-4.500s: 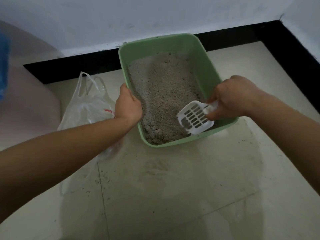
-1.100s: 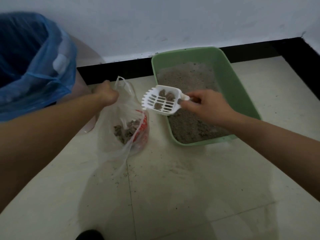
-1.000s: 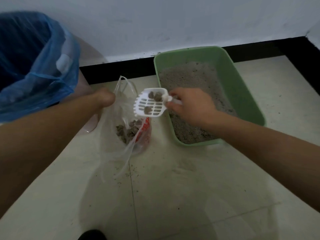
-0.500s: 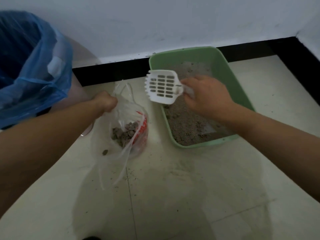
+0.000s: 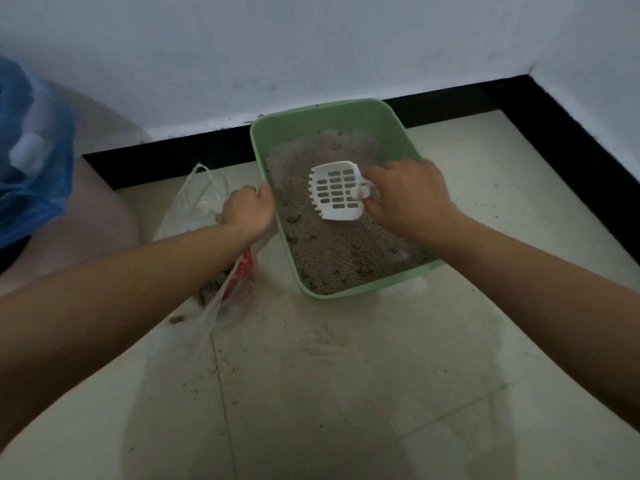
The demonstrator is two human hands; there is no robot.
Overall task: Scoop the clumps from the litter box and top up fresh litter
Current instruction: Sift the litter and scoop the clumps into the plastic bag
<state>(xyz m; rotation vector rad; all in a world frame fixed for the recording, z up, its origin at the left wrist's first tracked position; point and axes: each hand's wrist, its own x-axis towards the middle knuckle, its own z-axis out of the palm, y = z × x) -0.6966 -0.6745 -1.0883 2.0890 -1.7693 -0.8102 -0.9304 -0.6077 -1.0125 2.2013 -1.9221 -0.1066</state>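
Seen from the head camera, the right hand [image 5: 407,197] closes its fingers round the short handle of a white slotted scoop [image 5: 336,194]. The blade reaches out from the fingertips toward the other hand, slotted face turned up, over the grey litter [image 5: 339,251]. The green litter box [image 5: 346,106] sits on the floor beneath this hand, against the black skirting [image 5: 173,150]. The left hand [image 5: 247,211] grips the box's left rim, thumb on the edge; the other fingers are hidden behind the hand. Just beyond and outside that hand lies a clear plastic bag [image 5: 199,199], its handles standing up. Under the left forearm, the bag's lower part with red print holds brownish clumps [image 5: 211,289]. One small clump [image 5: 176,319] lies on the tiled floor [image 5: 346,393] beside the bag, nearer the person than the left hand. Well out past the left hand's outer side hangs a blue bin liner [image 5: 31,168].
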